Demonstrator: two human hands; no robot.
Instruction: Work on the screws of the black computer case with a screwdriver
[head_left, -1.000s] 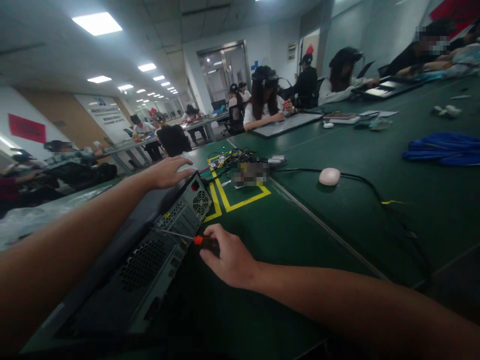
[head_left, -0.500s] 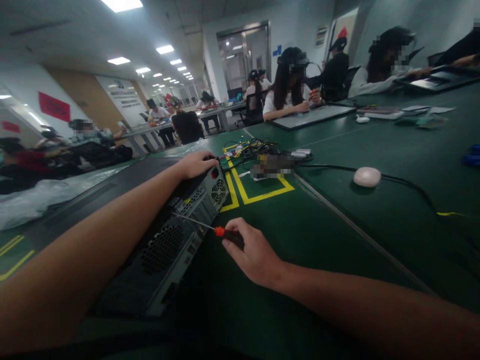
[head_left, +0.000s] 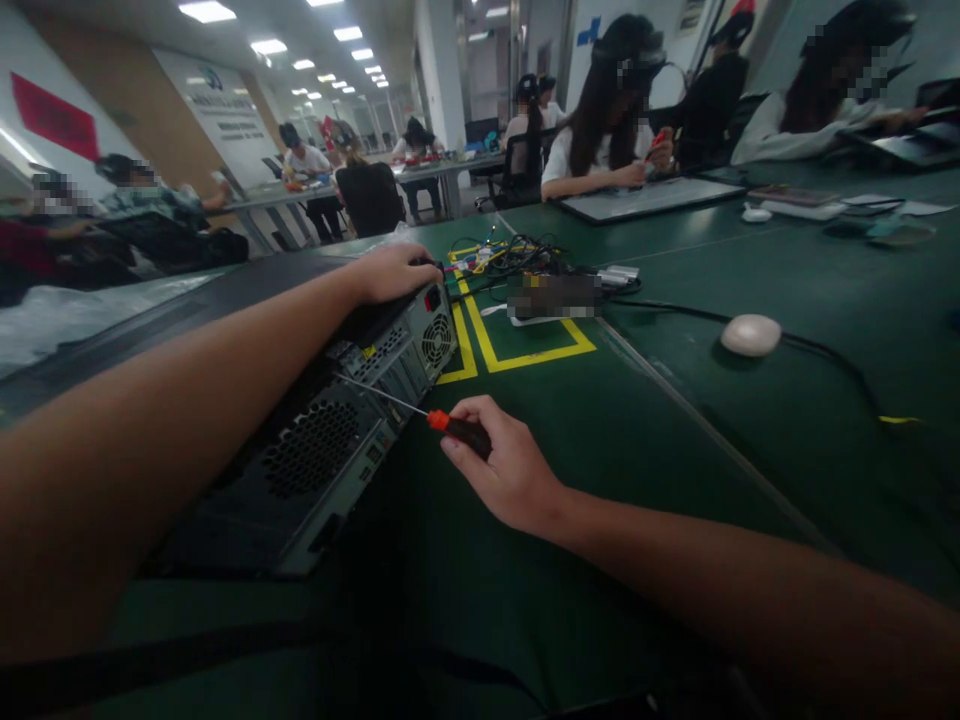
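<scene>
A black and grey computer case (head_left: 409, 365) lies on the green table with its rear panel, vents and ports facing me. My left hand (head_left: 394, 272) rests on the case's far upper corner, fingers curled over the edge beside a red switch. Closed around the dark handle of a screwdriver (head_left: 459, 428) with an orange collar is my right hand (head_left: 514, 465). The thin shaft points left, and its tip meets the rear panel near a small bracket. Whether the tip sits in a screw is too small to tell. My left forearm hides part of the case.
Tangled cables (head_left: 525, 255) and a blurred dark object (head_left: 555, 297) lie beyond the case, near yellow tape (head_left: 536, 358). A white mouse-shaped object (head_left: 751, 335) sits by a black cable at right. Clear plastic (head_left: 45, 320) lies at left. Other people work across the table.
The camera view has shifted, so the table and case sit higher in the picture. Both hands keep their holds, and the screwdriver tip stays at about the same place on the panel.
</scene>
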